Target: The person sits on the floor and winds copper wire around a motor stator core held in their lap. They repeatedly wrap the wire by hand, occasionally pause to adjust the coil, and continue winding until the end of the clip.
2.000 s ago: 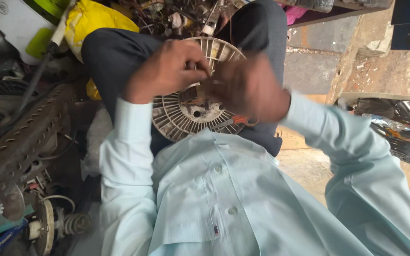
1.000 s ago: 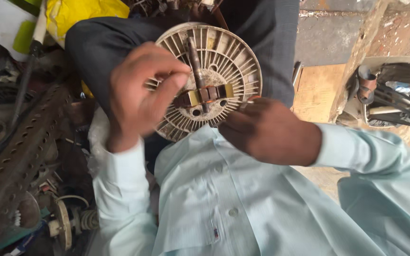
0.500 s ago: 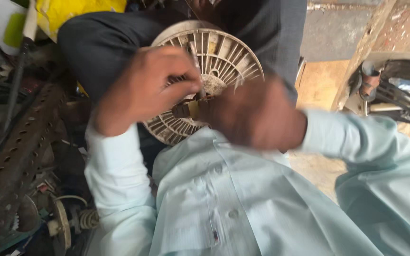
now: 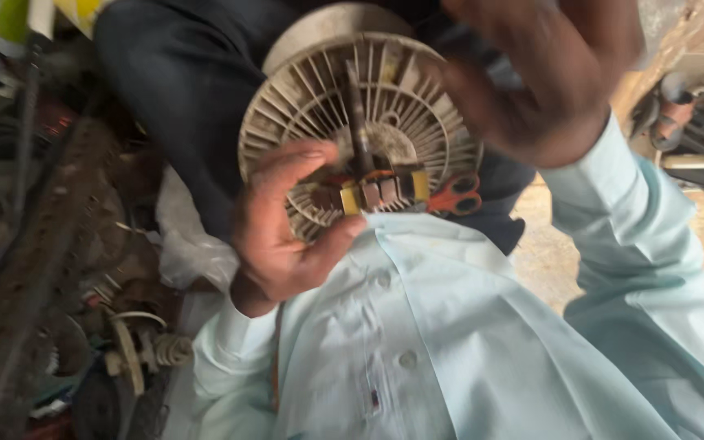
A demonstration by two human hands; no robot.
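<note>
Your left hand (image 4: pixel 283 224) curls around the lower left edge of the one round finned fan wheel (image 4: pixel 360 134), thumb up on the face of the fins and fingers wrapped beneath, so it grasps the wheel and steadies it against your lap. The wheel lies face up on your dark trousers (image 4: pixel 173 106), just above the hem of your pale green shirt (image 4: pixel 417 342). One dark metal shaft (image 4: pixel 358 122) stands up from the wheel's hub, and at its foot sits one small motor core (image 4: pixel 376 191) with yellow-edged plates, touching your left thumb tip. One orange-handled pair of pliers (image 4: pixel 455 195) lies just beside that core at the right, handles pointing outward. Your right hand (image 4: pixel 547 69) is raised above the upper right of the wheel, blurred, fingers spread loosely and holding nothing that you can see; it is released and clear of the fins. To your left stretches one rusty metal rail (image 4: pixel 34 269) among scrap parts, with one small pulley-like part (image 4: pixel 136 350) near your left cuff. One yellow container (image 4: pixel 83 10) shows at the top left.
</note>
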